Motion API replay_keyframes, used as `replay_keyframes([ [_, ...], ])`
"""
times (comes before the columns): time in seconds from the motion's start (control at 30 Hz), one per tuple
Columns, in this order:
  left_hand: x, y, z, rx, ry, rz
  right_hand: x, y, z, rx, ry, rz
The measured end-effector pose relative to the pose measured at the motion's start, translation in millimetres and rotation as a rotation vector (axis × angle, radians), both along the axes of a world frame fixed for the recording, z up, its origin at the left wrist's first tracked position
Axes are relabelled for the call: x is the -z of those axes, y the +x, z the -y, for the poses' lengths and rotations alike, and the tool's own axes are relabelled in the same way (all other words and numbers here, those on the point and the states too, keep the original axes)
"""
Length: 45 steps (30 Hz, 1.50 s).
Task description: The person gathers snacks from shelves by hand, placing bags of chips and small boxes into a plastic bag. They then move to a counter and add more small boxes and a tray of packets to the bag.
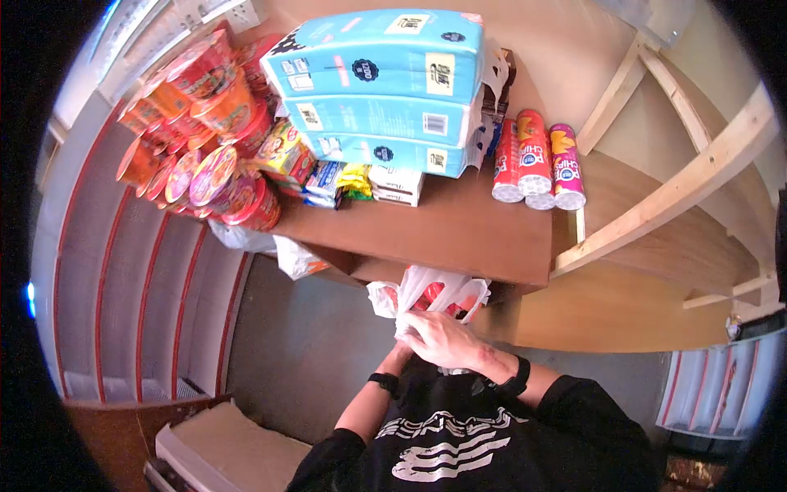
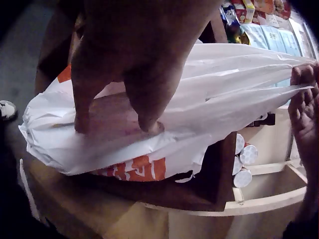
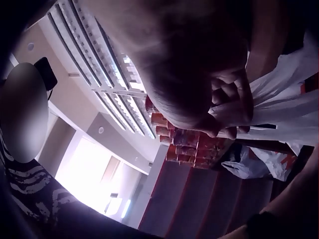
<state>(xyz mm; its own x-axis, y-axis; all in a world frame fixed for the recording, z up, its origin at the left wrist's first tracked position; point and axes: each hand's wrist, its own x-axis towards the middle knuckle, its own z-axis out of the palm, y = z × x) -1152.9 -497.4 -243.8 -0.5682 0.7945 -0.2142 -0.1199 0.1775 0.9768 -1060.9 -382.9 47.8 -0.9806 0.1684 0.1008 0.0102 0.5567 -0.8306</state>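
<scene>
A white plastic bag (image 1: pixel 416 287) with orange print hangs in front of the shelf, and red shows inside it. My right hand (image 1: pixel 443 338) grips its gathered top, fingers curled round the plastic in the right wrist view. In the left wrist view the bag (image 2: pixel 199 109) stretches tight towards the right hand (image 2: pixel 304 99). My left hand (image 2: pixel 134 59) holds the bag's body there, thumb and finger spread across a fold with their tips on the plastic. In the head view the right hand mostly hides the left.
The brown shelf (image 1: pixel 492 238) bears blue tissue packs (image 1: pixel 377 74), stacked instant-noodle tubs (image 1: pixel 221 115), small snack boxes (image 1: pixel 398 182) and chip tubes (image 1: pixel 533 156). Another white bag (image 1: pixel 297 258) hangs below the shelf's left side. A wooden frame (image 1: pixel 672 189) stands at right, and a cushioned seat (image 1: pixel 229 451) at lower left.
</scene>
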Motion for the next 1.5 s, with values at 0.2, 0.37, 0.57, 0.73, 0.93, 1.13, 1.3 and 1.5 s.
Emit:
replay_keyframes([
  [0.2, 50.1, -63.0, -21.9, 0.042, 0.061, 0.309, 13.1, -37.9, 1.1, 0.099, 0.015, 0.106],
  [0.37, 87.3, -104.1, -56.5, 0.053, 0.053, 0.539, 94.8, -42.3, 3.4, 0.131, 0.151, 0.209],
  [0.57, 31.9, -125.0, -49.0, 0.002, -0.144, 0.932, 137.7, -41.7, 12.4, 0.281, 0.218, 0.305],
  [0.73, -55.2, -130.1, -36.3, -0.191, -0.111, 1.385, 140.7, -40.5, 8.8, 0.202, 0.139, 0.382],
  [0.93, -62.8, -108.5, -67.0, 0.174, 0.065, 1.025, 129.7, -46.6, 16.7, 0.100, 0.146, 0.443],
  [1.13, -25.0, -100.3, -103.1, 0.334, 0.000, 1.209, 121.9, -44.8, 13.5, -0.039, 0.119, 0.580],
  [1.3, 29.9, -99.2, -106.3, 0.556, 0.174, 1.264, 123.8, -27.0, 9.7, 0.043, 0.070, 0.513],
  [1.5, 16.3, -113.6, -139.0, 0.507, 0.099, 1.125, 79.4, 23.0, -2.2, 0.483, -0.131, 0.477],
])
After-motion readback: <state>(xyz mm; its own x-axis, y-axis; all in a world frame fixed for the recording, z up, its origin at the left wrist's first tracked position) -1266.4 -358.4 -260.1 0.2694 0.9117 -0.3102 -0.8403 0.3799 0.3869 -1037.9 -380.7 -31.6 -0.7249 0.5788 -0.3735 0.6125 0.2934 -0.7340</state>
